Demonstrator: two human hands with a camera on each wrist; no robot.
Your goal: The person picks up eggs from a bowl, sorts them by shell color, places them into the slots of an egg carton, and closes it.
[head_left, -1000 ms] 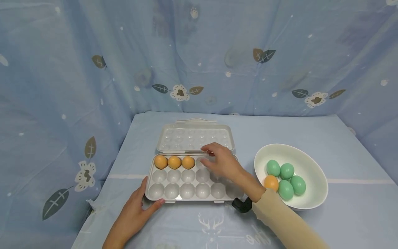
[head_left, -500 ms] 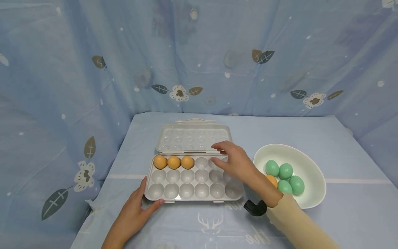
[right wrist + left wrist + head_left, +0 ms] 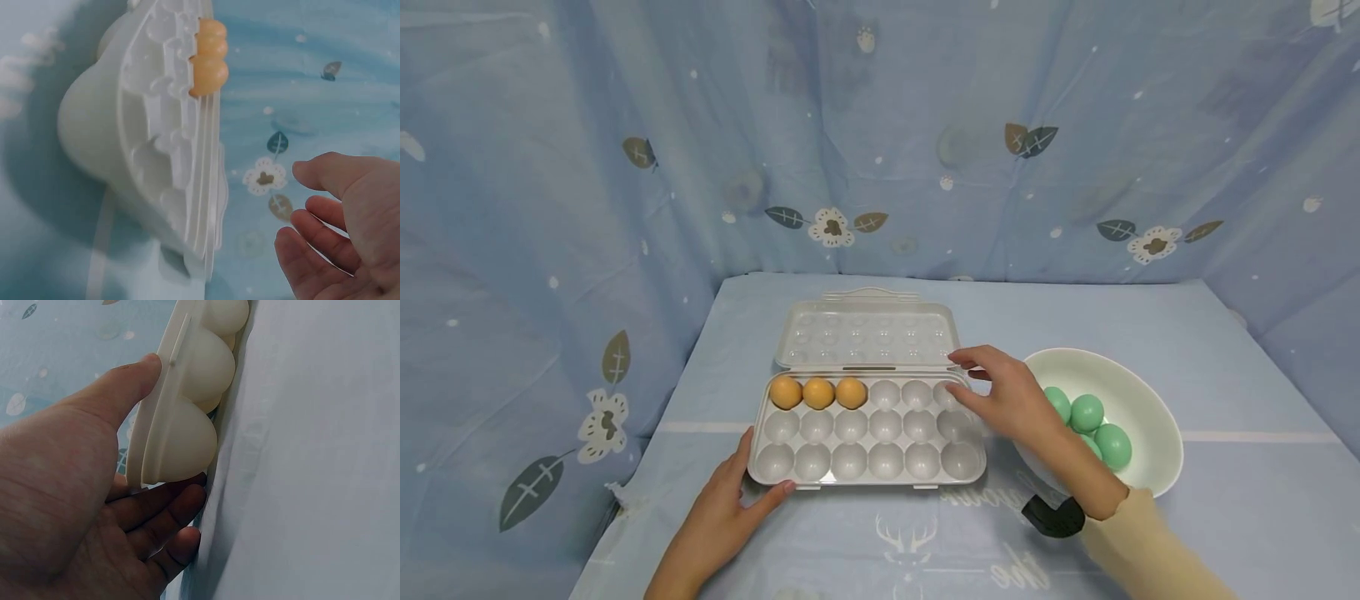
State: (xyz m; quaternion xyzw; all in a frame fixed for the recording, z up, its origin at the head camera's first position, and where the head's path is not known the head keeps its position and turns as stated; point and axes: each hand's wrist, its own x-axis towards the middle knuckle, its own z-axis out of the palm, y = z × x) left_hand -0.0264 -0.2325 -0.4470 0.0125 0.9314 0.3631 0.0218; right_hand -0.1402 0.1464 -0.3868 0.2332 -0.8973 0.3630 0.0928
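Compared with one second ago, the right hand [image 3: 1013, 398] has moved to the right, from above the far row of wells to the far right corner of the egg tray [image 3: 869, 443]. Its thumb and fingers stand apart, with a gap between them. The right forearm [image 3: 1081, 473] now covers the place where an orange ball was visible in the bowl [image 3: 1153, 429]; green balls [image 3: 1087, 413] remain visible there. Three orange balls [image 3: 818, 393] stay in the far row, at left. The left wrist view shows what the head view hides: the rounded undersides of the wells [image 3: 187, 444]. The left hand [image 3: 721, 510] grips the tray's near left corner between thumb and fingers, as before. In the right wrist view, the right hand is apart from the tray, which lies to its left.
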